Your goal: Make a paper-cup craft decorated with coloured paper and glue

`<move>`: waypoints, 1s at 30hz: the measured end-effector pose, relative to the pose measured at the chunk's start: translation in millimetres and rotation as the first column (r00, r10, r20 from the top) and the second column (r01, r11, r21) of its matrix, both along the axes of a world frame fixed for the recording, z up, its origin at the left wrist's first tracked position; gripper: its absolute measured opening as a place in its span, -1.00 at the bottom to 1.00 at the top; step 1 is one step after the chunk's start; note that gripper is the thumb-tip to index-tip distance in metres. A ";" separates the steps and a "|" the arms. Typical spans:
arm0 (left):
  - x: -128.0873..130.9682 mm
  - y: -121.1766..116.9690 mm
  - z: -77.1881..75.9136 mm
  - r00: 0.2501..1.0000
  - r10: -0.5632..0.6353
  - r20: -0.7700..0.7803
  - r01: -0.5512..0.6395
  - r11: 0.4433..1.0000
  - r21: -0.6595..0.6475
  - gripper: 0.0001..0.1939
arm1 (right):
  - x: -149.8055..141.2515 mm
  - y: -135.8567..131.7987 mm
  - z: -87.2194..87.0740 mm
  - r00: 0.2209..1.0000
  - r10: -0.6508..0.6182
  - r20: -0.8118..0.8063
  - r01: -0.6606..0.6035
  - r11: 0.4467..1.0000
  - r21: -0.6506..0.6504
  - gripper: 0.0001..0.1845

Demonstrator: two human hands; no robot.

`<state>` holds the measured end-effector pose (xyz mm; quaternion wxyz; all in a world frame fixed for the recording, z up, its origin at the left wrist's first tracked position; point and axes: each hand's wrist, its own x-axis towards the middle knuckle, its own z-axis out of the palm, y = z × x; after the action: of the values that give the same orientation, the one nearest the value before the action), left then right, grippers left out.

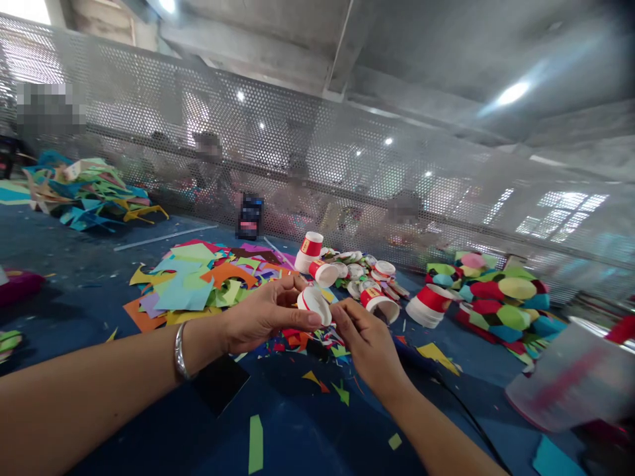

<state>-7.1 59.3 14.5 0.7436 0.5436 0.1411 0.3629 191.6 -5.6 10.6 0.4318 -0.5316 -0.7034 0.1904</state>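
Note:
My left hand [262,314], with a silver bangle on its wrist, grips a cut-down paper cup bottom [313,305], white with a thin red line, between thumb and fingers. At the right edge of this cup piece, my right hand [370,340] is closed in a pinch; its fingertips meet the rim and partly hide what they grip. Just behind the hands are red-and-white paper cups, one upright [311,246] and others lying tilted [380,303]. Under and around my hands lie small coloured paper scraps [342,391].
Coloured paper sheets [183,281] lie left. Cut cup pieces [354,271] are heaped behind. Patchwork paper balls [506,297] and a translucent bucket [570,377] stand right, near a black cable [466,410]. A phone [249,217] leans against the perforated metal screen [307,139].

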 end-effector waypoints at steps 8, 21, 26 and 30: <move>-0.6 1.1 2.6 0.999 -0.033 -0.023 0.031 0.996 -0.081 -0.56 | 0.6 0.5 -1.2 1.000 0.012 -0.004 -0.012 1.000 -0.021 -0.60; 0.7 2.1 2.4 0.999 -0.013 -0.050 0.008 0.995 -0.097 -0.55 | -1.3 -0.2 -1.0 1.000 0.010 -0.022 -0.011 0.997 -0.071 -0.60; 1.1 3.7 0.3 0.999 0.017 -0.030 -0.019 0.997 -0.074 -0.53 | -1.3 -0.4 -0.9 1.000 -0.007 0.003 0.007 0.997 -0.072 -0.61; 0.5 3.6 -0.3 0.999 0.025 -0.033 -0.027 0.996 -0.080 -0.54 | -0.5 -1.3 -1.5 1.000 -0.003 -0.006 0.003 0.998 -0.061 -0.61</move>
<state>-6.7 62.9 14.3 0.7578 0.5168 0.1744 0.3580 191.2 -6.9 9.1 0.4179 -0.5449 -0.6951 0.2126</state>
